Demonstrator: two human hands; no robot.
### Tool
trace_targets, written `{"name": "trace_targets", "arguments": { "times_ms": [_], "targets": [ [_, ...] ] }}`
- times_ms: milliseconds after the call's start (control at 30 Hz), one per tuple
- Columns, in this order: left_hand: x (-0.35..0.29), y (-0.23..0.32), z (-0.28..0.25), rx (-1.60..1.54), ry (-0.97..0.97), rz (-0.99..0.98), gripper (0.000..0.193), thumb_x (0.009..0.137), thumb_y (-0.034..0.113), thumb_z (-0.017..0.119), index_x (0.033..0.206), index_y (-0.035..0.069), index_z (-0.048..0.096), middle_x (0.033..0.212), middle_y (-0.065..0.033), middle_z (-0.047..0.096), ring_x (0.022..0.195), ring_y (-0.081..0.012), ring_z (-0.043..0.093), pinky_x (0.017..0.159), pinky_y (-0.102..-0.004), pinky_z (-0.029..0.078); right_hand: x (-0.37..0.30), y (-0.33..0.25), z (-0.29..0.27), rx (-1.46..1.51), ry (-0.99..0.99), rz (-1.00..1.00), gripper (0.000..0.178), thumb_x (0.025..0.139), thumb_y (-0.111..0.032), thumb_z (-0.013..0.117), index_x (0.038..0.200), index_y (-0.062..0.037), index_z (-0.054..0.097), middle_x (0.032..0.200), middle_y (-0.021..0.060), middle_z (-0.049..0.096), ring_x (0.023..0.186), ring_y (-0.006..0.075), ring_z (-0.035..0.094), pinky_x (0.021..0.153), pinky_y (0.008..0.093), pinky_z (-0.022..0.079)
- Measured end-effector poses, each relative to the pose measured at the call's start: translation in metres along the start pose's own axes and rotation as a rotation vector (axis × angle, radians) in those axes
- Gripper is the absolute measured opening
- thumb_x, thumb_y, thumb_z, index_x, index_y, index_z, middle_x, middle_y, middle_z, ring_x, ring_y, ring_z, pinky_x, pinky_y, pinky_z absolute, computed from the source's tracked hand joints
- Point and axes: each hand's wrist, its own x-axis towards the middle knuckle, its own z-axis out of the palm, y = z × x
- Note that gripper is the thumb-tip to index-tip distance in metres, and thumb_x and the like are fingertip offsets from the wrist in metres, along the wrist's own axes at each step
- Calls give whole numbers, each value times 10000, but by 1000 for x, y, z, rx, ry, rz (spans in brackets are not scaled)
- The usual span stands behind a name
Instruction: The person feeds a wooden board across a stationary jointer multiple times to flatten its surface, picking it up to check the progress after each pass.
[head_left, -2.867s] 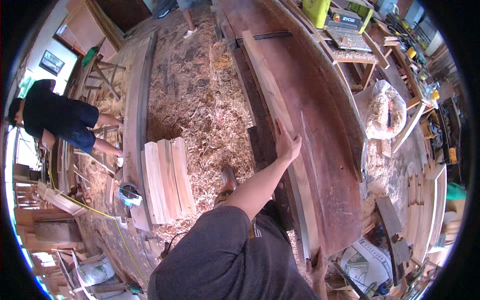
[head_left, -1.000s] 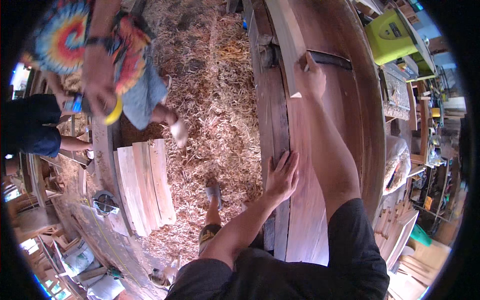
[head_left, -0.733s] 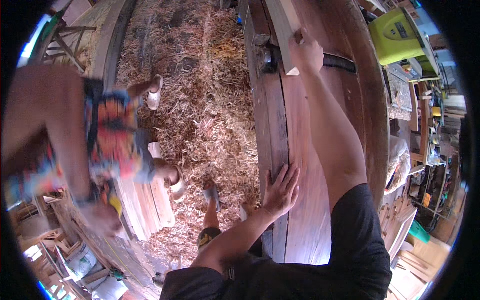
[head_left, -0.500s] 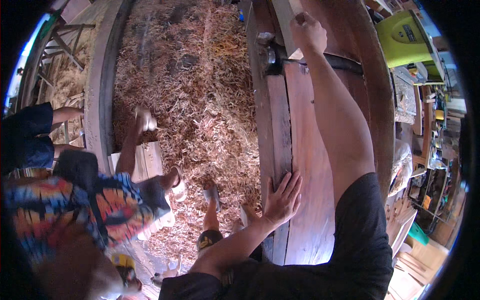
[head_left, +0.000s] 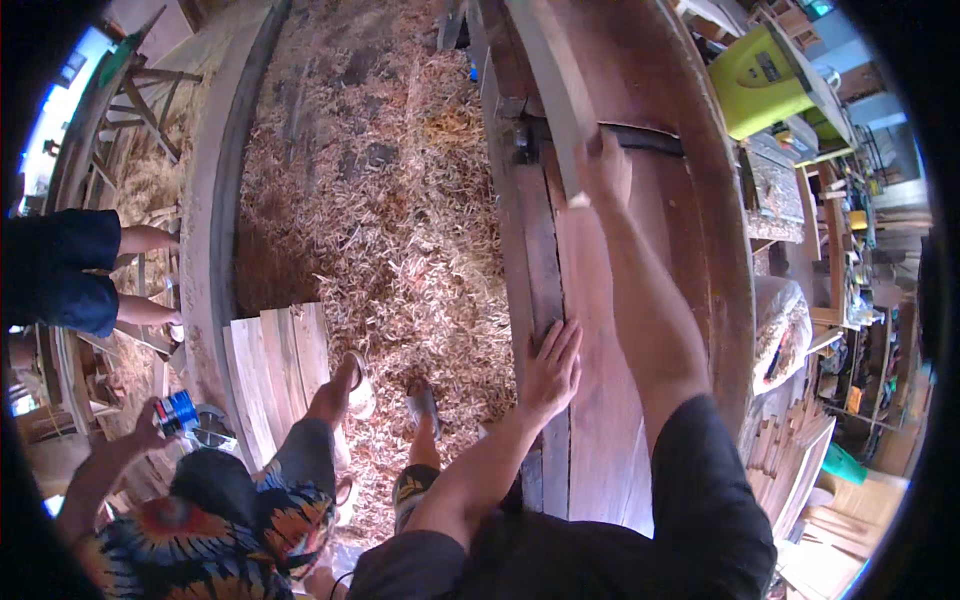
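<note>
My right hand (head_left: 605, 172), arm stretched forward, is closed round the near end of a long pale wooden plank (head_left: 550, 75). The plank runs away from me over a reddish-brown wooden work surface (head_left: 625, 350), and its cut end is beside my fingers. My left hand (head_left: 551, 372) lies flat with fingers extended on the surface's left part, over the dark lengthwise gap between its boards. A dark bar (head_left: 655, 142) crosses the surface just beyond my right hand, and a dark metal fitting (head_left: 524, 140) sits at its left end.
Wood shavings (head_left: 400, 240) cover the floor to the left, where several boards (head_left: 285, 370) lie. A co-worker in a patterned shirt (head_left: 190, 545) holds a blue cylindrical object (head_left: 177, 412). Another person in dark shorts (head_left: 65, 265) stands farther left. A lime-green case (head_left: 760, 80) is at the right.
My right hand has come nearer to me with the plank, whose end now shows over the work surface. My left hand stays flat. The co-worker has shifted, now holding up the blue object.
</note>
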Motion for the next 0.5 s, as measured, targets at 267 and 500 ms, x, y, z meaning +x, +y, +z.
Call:
{"name": "trace_targets", "arguments": {
  "times_ms": [267,500],
  "targets": [
    [-3,7,-7,-191,135,-154,424,990,157,566,1400,49,546,1390,-193,594,1373,-352,505,1109,-542,395,-325,78,-169,124,-136,173,549,885,-219,680,1401,-79,558,1018,227,722,968,420,709,807,494,569],
    [9,114,-37,-448,292,-330,660,995,341,630,1469,-65,416,1476,-288,501,1385,-402,488,1143,-481,406,-644,145,-346,54,-263,398,614,841,-173,744,1406,-38,547,1057,210,712,914,368,716,807,456,573]
  ]
}}
